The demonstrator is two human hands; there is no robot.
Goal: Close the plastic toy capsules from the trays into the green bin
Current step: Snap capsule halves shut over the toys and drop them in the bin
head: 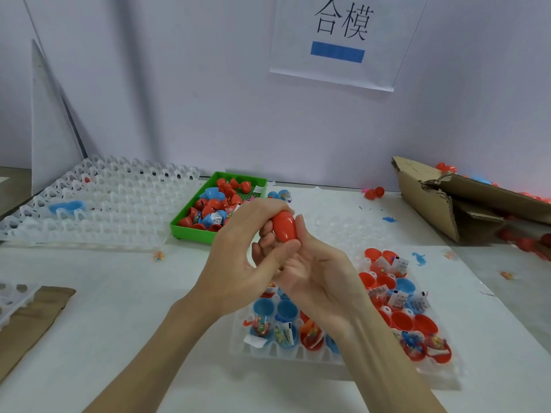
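Note:
Both my hands meet above the table's middle, around one red egg-shaped capsule (284, 226). My left hand (238, 257) curls over its top and left side. My right hand (313, 272) grips it from below and the right, thumb along its lower edge. Under my wrists lies a clear tray (351, 357) with several open red and blue capsule halves holding small toys and paper slips. The green bin (190, 229) stands behind my hands to the left, with a heap of red and blue capsules in it.
A stack of empty clear trays (98, 204) fills the back left. A torn cardboard box (447, 204) with capsules lies at the back right. Loose capsules (374, 192) and small toy bits dot the white table. Brown cardboard (32, 317) lies at the left edge.

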